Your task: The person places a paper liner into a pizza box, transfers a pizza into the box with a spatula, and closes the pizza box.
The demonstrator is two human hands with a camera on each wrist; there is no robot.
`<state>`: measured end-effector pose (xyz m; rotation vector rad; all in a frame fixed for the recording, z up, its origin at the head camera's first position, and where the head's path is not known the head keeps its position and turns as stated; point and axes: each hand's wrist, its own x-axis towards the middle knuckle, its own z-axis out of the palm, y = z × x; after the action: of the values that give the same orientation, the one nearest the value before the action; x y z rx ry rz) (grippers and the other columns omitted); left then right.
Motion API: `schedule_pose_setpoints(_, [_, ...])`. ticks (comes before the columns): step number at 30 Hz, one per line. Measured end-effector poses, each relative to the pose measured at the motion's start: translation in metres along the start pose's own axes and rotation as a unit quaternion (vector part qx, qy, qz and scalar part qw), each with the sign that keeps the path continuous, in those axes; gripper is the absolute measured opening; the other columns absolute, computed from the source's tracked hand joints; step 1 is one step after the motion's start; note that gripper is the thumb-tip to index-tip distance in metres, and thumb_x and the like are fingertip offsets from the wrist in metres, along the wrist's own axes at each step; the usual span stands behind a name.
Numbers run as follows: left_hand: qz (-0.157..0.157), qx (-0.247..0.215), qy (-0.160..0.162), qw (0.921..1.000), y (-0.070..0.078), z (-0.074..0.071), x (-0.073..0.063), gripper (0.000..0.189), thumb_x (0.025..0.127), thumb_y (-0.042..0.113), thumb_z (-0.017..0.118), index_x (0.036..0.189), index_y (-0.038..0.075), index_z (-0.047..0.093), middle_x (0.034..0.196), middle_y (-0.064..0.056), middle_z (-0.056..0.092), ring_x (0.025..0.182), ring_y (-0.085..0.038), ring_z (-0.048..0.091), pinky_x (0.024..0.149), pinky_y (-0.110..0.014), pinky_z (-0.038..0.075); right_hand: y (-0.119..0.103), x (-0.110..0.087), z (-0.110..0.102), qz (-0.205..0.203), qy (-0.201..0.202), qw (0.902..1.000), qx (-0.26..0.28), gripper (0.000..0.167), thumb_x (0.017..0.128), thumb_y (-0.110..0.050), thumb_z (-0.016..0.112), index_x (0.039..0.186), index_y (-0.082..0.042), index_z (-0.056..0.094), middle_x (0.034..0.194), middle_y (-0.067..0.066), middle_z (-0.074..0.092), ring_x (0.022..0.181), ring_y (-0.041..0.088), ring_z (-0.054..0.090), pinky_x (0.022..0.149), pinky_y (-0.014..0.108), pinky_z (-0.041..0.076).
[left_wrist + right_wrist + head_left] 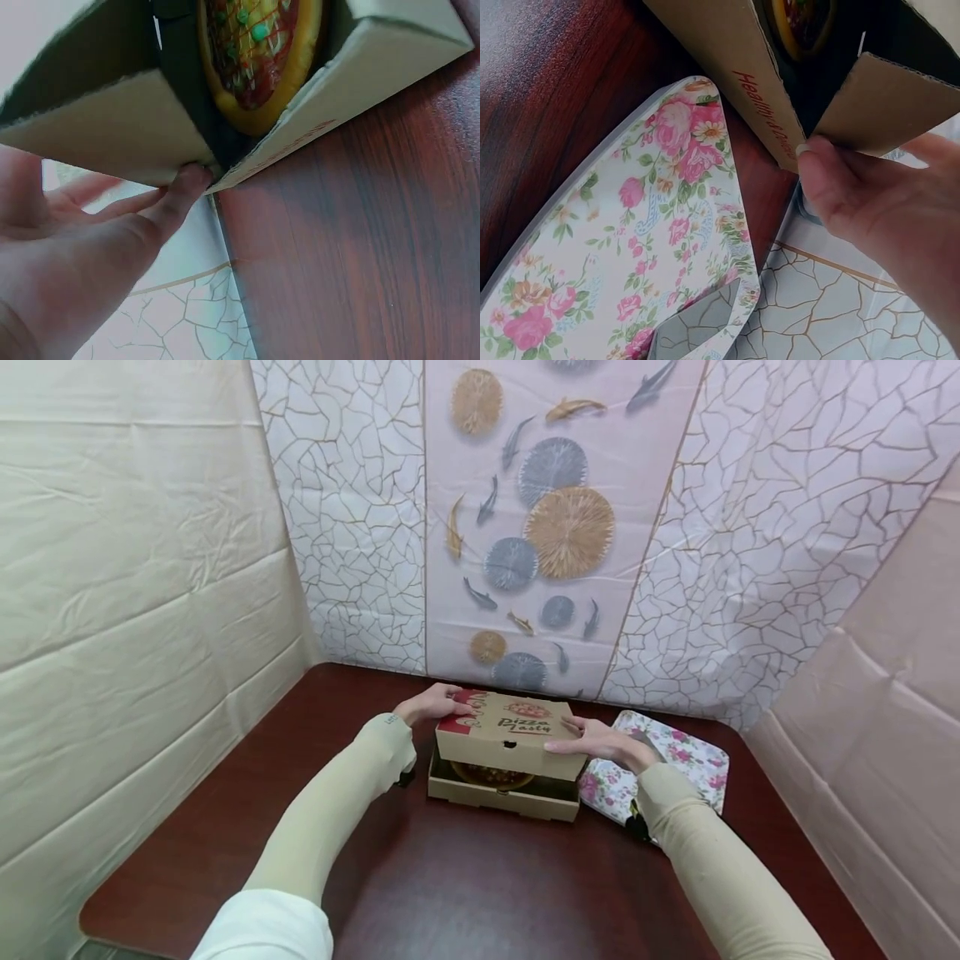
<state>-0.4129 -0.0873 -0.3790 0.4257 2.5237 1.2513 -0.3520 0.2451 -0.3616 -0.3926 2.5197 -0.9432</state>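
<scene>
A cardboard pizza box (502,798) stands partly open on the table, its printed lid (480,742) raised at the front. Through the gap shows a round pizza (491,775) with a brown crust; red, yellow and green topping is visible in the left wrist view. My left hand (435,702) grips the lid's left side, fingers on top. On the right side, my right hand (596,739) holds the lid with fingers across its top. Each wrist view shows a thumb against the lid's side flap, near the lower box wall.
Right of the box lies a white tray (630,225) with pink flowers and a cut-out handle; it lies partly under my right forearm. The dark red-brown table (480,885) meets a patterned cloth wall (360,527) at the back. Beige cloth hangs at both sides.
</scene>
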Motion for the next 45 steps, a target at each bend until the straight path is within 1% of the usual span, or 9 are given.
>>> schedule_pose_setpoints(4, [0.021, -0.036, -0.017, 0.9990, -0.001, 0.002, -0.006, 0.068, 0.092, 0.033, 0.061, 0.147, 0.004, 0.036, 0.151, -0.015, 0.040, 0.138, -0.030, 0.040, 0.113, -0.045, 0.034, -0.001, -0.002, -0.001, -0.009, -0.015, 0.9999, -0.002, 0.106, 0.080, -0.050, 0.073, 0.155, -0.010, 0.010, 0.163, 0.015, 0.010, 0.149, 0.038, 0.008, 0.117, 0.057, 0.017])
schedule_pose_setpoints(11, [0.033, -0.051, -0.087, 0.9943, -0.015, 0.009, -0.026, 0.070, 0.091, 0.046, 0.060, 0.148, 0.011, 0.037, 0.150, -0.006, 0.042, 0.139, -0.024, 0.041, 0.115, -0.045, 0.032, 0.005, -0.003, 0.017, 0.005, 0.000, 1.0000, -0.001, 0.103, 0.077, -0.051, 0.074, 0.154, -0.012, 0.019, 0.161, 0.017, 0.016, 0.147, 0.040, 0.015, 0.114, 0.059, 0.023])
schedule_pose_setpoints(14, [0.062, -0.042, -0.124, 0.9894, -0.017, 0.009, -0.037, 0.070, 0.091, 0.046, 0.061, 0.149, 0.015, 0.036, 0.153, -0.003, 0.038, 0.142, -0.023, 0.035, 0.116, -0.046, 0.029, 0.008, -0.004, 0.021, 0.007, 0.004, 1.0000, 0.005, 0.102, 0.078, -0.052, 0.074, 0.154, -0.012, 0.020, 0.160, 0.018, 0.018, 0.147, 0.041, 0.016, 0.113, 0.059, 0.025])
schedule_pose_setpoints(17, [0.075, -0.010, -0.141, 0.9871, -0.014, 0.006, -0.048, 0.074, 0.086, 0.043, 0.069, 0.149, 0.020, 0.037, 0.161, -0.002, 0.021, 0.149, -0.023, 0.018, 0.117, -0.049, 0.025, 0.008, -0.004, 0.020, 0.003, 0.006, 1.0000, 0.002, 0.101, 0.078, -0.052, 0.073, 0.154, -0.011, 0.020, 0.160, 0.018, 0.018, 0.146, 0.041, 0.017, 0.113, 0.059, 0.026])
schedule_pose_setpoints(19, [0.072, 0.015, -0.140, 0.9874, -0.010, 0.006, -0.052, 0.079, 0.081, 0.039, 0.075, 0.149, 0.023, 0.038, 0.164, -0.004, 0.009, 0.152, -0.025, 0.006, 0.118, -0.052, 0.021, 0.007, -0.005, 0.018, 0.003, 0.007, 1.0000, -0.002, 0.101, 0.079, -0.053, 0.073, 0.154, -0.010, 0.020, 0.160, 0.019, 0.018, 0.146, 0.041, 0.017, 0.112, 0.060, 0.026])
schedule_pose_setpoints(21, [0.071, 0.041, -0.135, 0.9874, -0.009, 0.008, -0.054, 0.082, 0.077, 0.036, 0.079, 0.148, 0.024, 0.038, 0.164, -0.004, 0.006, 0.151, -0.026, 0.006, 0.116, -0.052, 0.024, 0.005, -0.006, 0.018, 0.006, 0.008, 0.9999, -0.007, 0.101, 0.079, -0.053, 0.072, 0.154, -0.011, 0.021, 0.160, 0.019, 0.018, 0.146, 0.042, 0.017, 0.112, 0.060, 0.026])
schedule_pose_setpoints(27, [0.067, 0.059, -0.130, 0.9876, -0.010, 0.012, -0.058, 0.085, 0.076, 0.028, 0.081, 0.148, 0.019, 0.038, 0.157, -0.005, 0.031, 0.138, -0.026, 0.037, 0.104, -0.044, 0.042, 0.006, -0.006, 0.026, 0.008, 0.006, 0.9998, -0.015, 0.102, 0.078, -0.053, 0.073, 0.154, -0.009, 0.021, 0.158, 0.019, 0.024, 0.144, 0.041, 0.023, 0.112, 0.058, 0.028])
schedule_pose_setpoints(32, [0.066, 0.062, -0.128, 0.9876, -0.011, 0.009, -0.056, 0.085, 0.076, 0.024, 0.081, 0.149, 0.018, 0.037, 0.156, -0.004, 0.033, 0.138, -0.024, 0.039, 0.100, -0.041, 0.046, 0.002, -0.001, 0.026, 0.010, 0.022, 0.9992, -0.030, 0.105, 0.075, -0.054, 0.076, 0.152, -0.006, 0.023, 0.151, 0.020, 0.035, 0.138, 0.037, 0.036, 0.111, 0.054, 0.031])
schedule_pose_setpoints(45, [0.077, 0.093, -0.109, 0.9867, 0.004, 0.000, -0.040, 0.080, 0.073, 0.027, 0.083, 0.144, 0.025, 0.045, 0.154, 0.001, 0.038, 0.137, -0.020, 0.041, 0.102, -0.040, 0.045, -0.004, 0.000, 0.006, -0.008, 0.036, 0.9968, -0.070, 0.105, 0.076, -0.051, 0.076, 0.150, 0.002, 0.023, 0.149, 0.024, 0.036, 0.135, 0.038, 0.039, 0.110, 0.053, 0.033])
